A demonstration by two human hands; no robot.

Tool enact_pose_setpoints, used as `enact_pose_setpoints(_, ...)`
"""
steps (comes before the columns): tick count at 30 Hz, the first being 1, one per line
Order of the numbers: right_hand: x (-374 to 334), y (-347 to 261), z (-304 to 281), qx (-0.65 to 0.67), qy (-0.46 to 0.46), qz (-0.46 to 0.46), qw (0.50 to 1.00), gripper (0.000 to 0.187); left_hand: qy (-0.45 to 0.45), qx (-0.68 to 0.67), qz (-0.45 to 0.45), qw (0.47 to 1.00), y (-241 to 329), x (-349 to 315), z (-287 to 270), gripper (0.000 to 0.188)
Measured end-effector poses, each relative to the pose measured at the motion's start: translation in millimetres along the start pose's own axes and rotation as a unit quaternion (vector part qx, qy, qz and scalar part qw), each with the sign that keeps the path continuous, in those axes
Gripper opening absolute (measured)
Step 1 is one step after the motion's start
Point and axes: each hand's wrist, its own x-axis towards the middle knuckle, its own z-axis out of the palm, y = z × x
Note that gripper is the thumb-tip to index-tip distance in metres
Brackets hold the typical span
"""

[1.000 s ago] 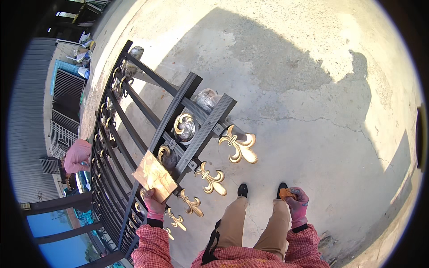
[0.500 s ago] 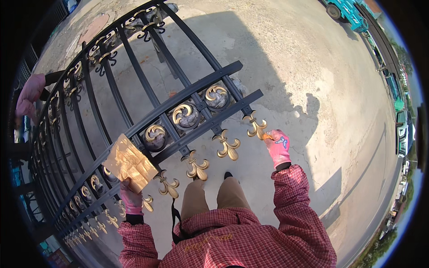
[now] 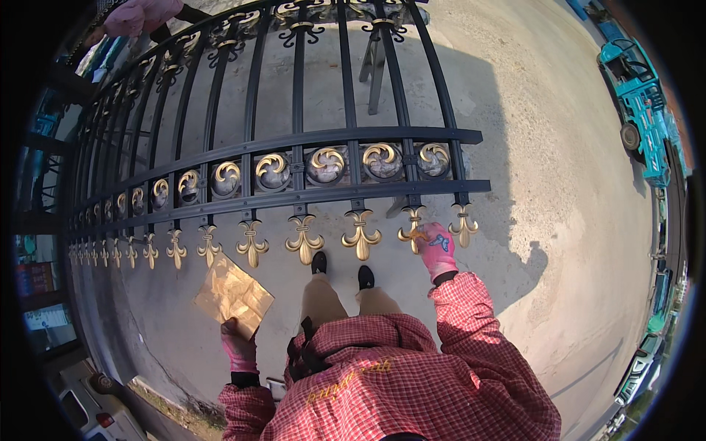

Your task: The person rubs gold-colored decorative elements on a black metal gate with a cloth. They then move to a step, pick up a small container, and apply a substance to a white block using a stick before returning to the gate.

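Observation:
My left hand (image 3: 239, 345), in a pink glove, grips the lower corner of a gold-smeared square card (image 3: 235, 295). My right hand (image 3: 437, 250), in a pink glove with a blue butterfly, is closed at the gold spearhead finial (image 3: 412, 229) second from the right end of the black metal fence panel (image 3: 331, 197). Something small and orange-gold shows at its fingertips, too small to name. Just right of that hand is the end finial (image 3: 462, 226). Further gold finials, among them a large one (image 3: 360, 237), line the near rail.
Gold scrolls in round rings (image 3: 326, 166) fill the gap between the rails. A metal support leg (image 3: 375, 77) stands under the panel. Another person's pink sleeve (image 3: 140, 16) is at the far left. A turquoise cargo vehicle (image 3: 638, 110) stands at right, a white vehicle (image 3: 95, 411) at lower left.
My view has turned, so the panel now runs nearly level across it. My right hand has moved from the end finial to the second one; the left still holds the card.

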Motion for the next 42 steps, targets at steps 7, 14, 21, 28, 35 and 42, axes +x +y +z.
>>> enact_pose_setpoints(7, -15.6, -59.8, 15.1, -0.003, -0.125, -0.002, 0.992, 0.022, 0.058, -0.032, 0.041, 0.997, 9.9, -27.2, -28.9, 0.028)
enact_pose_setpoints(14, -25.1, -65.7, 72.6, -0.207, -0.237, 0.004, 0.949, 0.026, 0.099, -0.073, 0.070, 0.990, 48.7, -1.8, -59.6, 0.020)
enact_pose_setpoints(21, -22.3, -169.3, 141.3, 0.001, -0.040, -0.085, 0.996, 0.021, 0.082, -0.005, 0.093, 0.992, 68.6, 59.5, -130.9, 0.017)
enact_pose_setpoints(28, -69.8, -179.8, 163.4, 0.019, -0.150, 0.050, 0.987, 0.025, 0.083, -0.025, 0.072, 0.994, 111.1, 74.4, -161.7, 0.019)
enact_pose_setpoints(35, -24.3, -259.0, 229.9, 0.019, -0.115, -0.161, 0.980, 0.022, 0.083, 0.036, 0.131, 0.987, 90.5, 88.0, -175.7, 0.018)
enact_pose_setpoints(42, -34.3, -262.2, 243.9, 0.042, -0.190, -0.157, 0.968, 0.023, 0.183, -0.065, 0.104, 0.975, 82.3, 64.1, -217.1, 0.016)
